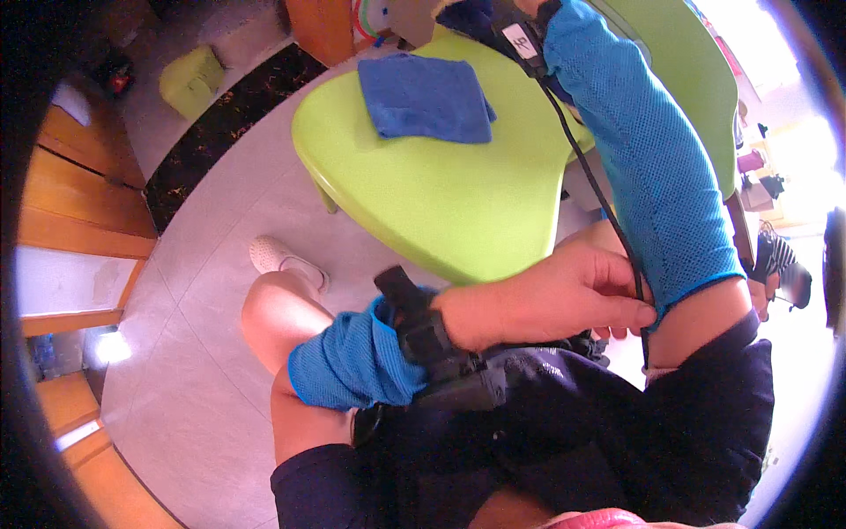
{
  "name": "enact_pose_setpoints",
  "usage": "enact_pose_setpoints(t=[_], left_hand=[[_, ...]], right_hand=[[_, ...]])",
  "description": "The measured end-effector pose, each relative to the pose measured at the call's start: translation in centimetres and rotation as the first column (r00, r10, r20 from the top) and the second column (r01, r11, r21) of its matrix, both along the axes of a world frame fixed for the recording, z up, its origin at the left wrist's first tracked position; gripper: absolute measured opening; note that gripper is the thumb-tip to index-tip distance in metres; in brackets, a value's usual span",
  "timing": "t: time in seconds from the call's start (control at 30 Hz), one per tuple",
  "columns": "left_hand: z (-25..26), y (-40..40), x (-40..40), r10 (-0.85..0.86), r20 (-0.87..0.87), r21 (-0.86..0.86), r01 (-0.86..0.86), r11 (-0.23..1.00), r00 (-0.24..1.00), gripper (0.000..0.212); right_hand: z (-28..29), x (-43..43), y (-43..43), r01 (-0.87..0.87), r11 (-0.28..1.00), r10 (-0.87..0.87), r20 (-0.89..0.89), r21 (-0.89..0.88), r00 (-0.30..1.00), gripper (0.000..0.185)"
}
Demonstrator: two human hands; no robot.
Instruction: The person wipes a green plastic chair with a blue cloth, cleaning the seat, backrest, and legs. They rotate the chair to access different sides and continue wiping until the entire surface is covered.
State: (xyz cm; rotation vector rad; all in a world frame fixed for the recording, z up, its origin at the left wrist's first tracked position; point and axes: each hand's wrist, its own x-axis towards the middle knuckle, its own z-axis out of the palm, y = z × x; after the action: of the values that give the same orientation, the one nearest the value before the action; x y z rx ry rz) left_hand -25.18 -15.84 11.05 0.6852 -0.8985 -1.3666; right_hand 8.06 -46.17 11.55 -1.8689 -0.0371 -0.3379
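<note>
My left hand (pixel 595 301) has its thumb and fingers pinched at the hem of the blue mesh arm sleeve (pixel 661 152) on my right arm, close to the elbow. A black cable (pixel 598 188) runs down that sleeve and passes under the left fingers. Only a sliver of my right hand (pixel 529 5) shows at the top rim; its fingers are cut off. By that wrist is a black device (pixel 519 43) with a white marked label. A second blue sleeve (pixel 353 364) is bunched on my left forearm, beside a black strapped device (pixel 423 337) at the wrist.
Before me stands a lime-green plastic chair (pixel 423 192) with a folded blue cloth (pixel 429 99) on its seat. A green stool (pixel 192 79) stands beyond a dark floor strip (pixel 218 125). Wooden cabinets (pixel 86 228) line the left; another person (pixel 783 271) is at the far right.
</note>
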Motion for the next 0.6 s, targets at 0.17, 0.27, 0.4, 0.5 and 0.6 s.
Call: enact_pose_setpoints(t=[0.17, 0.27, 0.4, 0.5, 0.6], left_hand=[[0.7, 0.0, 0.7, 0.184, -0.031, 0.129, -0.179, 0.975, 0.982, 0.02], [-0.2, -0.7, 2.7, 0.352, -0.146, 0.084, -0.343, 0.936, 0.925, 0.022], [0.6, 0.6, 6.4, 0.306, -0.056, 0.031, -0.304, 0.952, 0.95, 0.025], [2.2, 2.0, 7.6, 0.115, 0.258, 0.035, -0.128, 0.991, 0.959, 0.024], [3.5, 5.0, 9.8, 0.073, 0.673, 0.014, -0.112, 0.994, 0.736, 0.022]], right_hand=[[-0.8, -4.0, -1.4, 0.257, 0.963, -0.27, -0.255, -0.085, 0.928, 0.039], [-2.3, -6.3, -0.9, 0.157, 0.828, -0.288, -0.167, -0.538, 0.943, 0.047], [-2.5, -8.6, 3.8, 0.102, 0.944, -0.203, -0.31, -0.313, 0.929, 0.045], [-5.1, -10.0, 2.9, -0.092, 0.862, 0.003, -0.178, -0.498, 0.984, 0.042], [-7.7, -11.7, 7.1, -0.308, 0.707, 0.264, -0.166, -0.637, 0.95, 0.049]])
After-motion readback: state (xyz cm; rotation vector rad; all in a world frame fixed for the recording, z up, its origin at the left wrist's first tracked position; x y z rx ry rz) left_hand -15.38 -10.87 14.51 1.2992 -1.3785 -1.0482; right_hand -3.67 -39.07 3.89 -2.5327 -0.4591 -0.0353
